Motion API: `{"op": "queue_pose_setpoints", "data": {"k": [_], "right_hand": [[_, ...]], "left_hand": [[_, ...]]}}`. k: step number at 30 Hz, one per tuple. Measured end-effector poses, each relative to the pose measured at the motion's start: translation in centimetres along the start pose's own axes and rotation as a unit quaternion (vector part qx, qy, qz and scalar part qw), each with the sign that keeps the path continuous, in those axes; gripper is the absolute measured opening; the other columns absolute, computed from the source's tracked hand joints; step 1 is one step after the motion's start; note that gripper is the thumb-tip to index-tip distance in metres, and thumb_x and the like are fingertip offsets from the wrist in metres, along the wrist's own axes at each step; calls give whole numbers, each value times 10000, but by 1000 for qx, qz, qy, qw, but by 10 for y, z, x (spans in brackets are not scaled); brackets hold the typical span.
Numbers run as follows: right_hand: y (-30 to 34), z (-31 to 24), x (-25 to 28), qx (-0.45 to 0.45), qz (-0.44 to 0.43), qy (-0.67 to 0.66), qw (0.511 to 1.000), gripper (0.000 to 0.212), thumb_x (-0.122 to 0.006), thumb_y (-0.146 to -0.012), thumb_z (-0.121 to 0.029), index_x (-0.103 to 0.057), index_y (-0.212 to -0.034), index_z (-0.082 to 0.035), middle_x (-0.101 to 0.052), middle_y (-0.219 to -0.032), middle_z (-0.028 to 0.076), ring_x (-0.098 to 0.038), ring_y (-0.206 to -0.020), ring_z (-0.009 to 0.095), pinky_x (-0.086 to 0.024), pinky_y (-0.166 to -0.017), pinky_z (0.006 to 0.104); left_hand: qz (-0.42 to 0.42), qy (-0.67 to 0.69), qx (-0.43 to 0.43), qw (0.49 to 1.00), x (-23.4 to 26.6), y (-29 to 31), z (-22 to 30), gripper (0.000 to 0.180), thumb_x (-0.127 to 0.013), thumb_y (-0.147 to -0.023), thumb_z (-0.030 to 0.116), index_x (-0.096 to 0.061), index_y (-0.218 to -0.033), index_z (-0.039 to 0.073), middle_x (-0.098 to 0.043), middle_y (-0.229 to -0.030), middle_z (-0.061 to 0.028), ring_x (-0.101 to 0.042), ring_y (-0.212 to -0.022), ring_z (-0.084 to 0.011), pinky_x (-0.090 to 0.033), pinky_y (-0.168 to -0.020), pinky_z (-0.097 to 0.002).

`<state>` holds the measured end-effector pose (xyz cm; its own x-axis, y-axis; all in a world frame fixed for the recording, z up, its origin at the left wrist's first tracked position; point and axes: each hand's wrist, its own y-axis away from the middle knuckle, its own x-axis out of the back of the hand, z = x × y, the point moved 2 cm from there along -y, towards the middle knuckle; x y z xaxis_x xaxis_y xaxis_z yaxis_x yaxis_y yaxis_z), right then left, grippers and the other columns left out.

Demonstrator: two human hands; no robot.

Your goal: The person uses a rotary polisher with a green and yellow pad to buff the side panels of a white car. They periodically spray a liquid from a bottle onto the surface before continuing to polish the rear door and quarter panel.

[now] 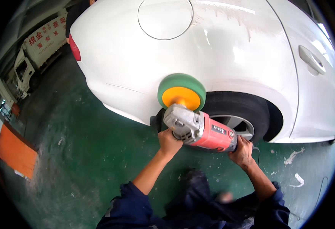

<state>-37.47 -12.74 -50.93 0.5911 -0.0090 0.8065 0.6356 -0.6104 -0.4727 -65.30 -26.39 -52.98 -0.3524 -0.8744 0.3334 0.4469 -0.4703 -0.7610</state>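
Note:
Both my hands hold a red and grey power polisher (215,131) in front of a white car (228,65). My left hand (170,142) is closed round its side handle, close to the grey metal head. At the rear end of the body, my right hand (242,152) wraps round the grip. A green foam pad (181,81) with a yellow backing plate (179,97) sits on the polisher's head. The pad lies against or very close to the white panel above the rear wheel; exact contact is hard to tell. Brownish smears (238,17) mark the panel higher up.
The car's rear tyre (238,108) is just beyond the polisher. A dark power cord (257,153) hangs by my right hand. An orange panel (16,150) stands at the left on the green floor (83,152). Farther back are a truck (41,45) and part of another person (76,15).

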Motion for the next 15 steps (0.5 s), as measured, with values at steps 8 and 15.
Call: {"op": "queue_pose_setpoints", "data": {"k": [8, 15], "right_hand": [[-9, 5, -25, 60, -12, -51, 997, 386, -815, -584, -138, -592, -876, -21, -617, -762, 136, -625, -686, 370, -514, -632, 458], [-11, -52, -125, 72, -76, -58, 993, 404, -762, -528, -169, -533, -833, -35, -584, -748, 141, -618, -700, 360, -512, -676, 458]], "left_hand": [[-116, 85, 39, 989, 21, 2, -9, 412, -811, -620, 97, -704, -1015, 55, -723, -995, -170, -703, -945, -382, -561, -828, -433], [-195, 62, 111, 973, 87, 59, -118, 519, -817, -839, 242, -507, -1238, 119, -606, -1157, -62, -625, -1069, -210, -505, -946, -409]]}}
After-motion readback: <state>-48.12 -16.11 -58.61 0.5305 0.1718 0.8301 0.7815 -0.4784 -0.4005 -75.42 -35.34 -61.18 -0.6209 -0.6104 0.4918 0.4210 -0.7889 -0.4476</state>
